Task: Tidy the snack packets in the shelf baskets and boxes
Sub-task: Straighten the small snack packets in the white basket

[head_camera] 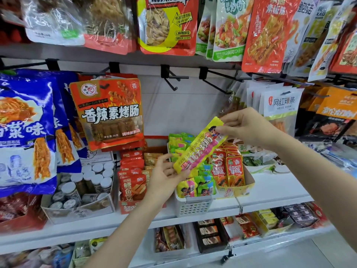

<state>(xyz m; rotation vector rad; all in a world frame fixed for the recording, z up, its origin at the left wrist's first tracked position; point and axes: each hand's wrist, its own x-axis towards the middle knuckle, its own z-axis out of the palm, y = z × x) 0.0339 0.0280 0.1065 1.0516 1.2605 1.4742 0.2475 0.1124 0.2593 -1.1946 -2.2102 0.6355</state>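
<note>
Yellow-and-pink sausage packet (200, 146) hanging tilted above white slotted basket (193, 206), upper end toward the right, lower end toward the left. Right hand (249, 126) pinching the packet's upper serrated end between thumb and fingertips, above and right of the basket. Left hand (164, 176) gripping the lower end, thumb on the front face, fingers curled behind, just left of the basket's near corner. Packet clear of the basket contents, not touching them.

Packet: long, narrow, glossy film, zigzag-cut ends, pink band down the middle. Basket: rigid plastic, rectangular, grid of small slots in the front wall, sitting on white shelf (270, 192). Standing inside the basket: small green, yellow and pink packets (197, 187), packed in rows, crinkled film.

Touching the basket's right side: yellow cardboard tray (237, 192) with upright red packets (234, 171). Left of the basket, partly behind the left hand: red carton (131, 206) of red-orange packets. Farther left: open box of white-capped jars (90, 182).

Above the basket: bare black hooks (173, 78) against a white back panel, giving open space over the basket. Up and left of the basket: hanging red bag (110, 113), rectangular, glossy.
</note>
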